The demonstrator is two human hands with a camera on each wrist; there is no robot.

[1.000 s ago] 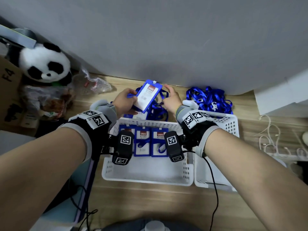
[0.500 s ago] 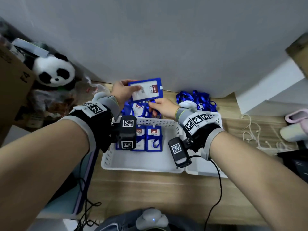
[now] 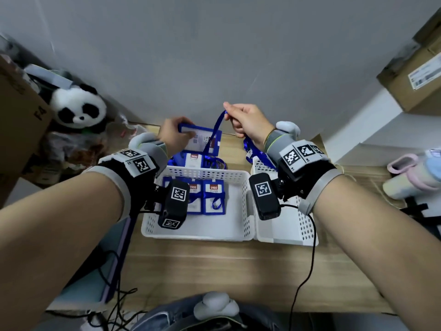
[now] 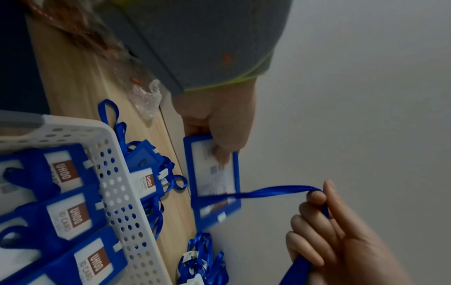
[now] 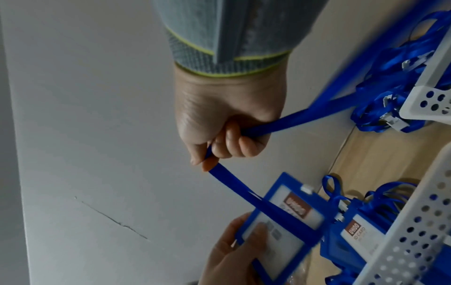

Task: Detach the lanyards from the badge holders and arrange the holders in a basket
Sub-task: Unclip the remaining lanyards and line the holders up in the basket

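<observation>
- Left hand point(image 3: 173, 134) grips the badge holder point(image 3: 200, 142), frame centre, above the basket point(image 3: 243, 201).
- Right hand point(image 3: 248, 124) pinches the taut lanyard point(image 3: 216, 130).
- Risk: a hard tug may yank the holder free.

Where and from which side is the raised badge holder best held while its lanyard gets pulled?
By the short end away from the lanyard, from the left, as the left hand does on the badge holder; the right hand pulls rightward.
</observation>
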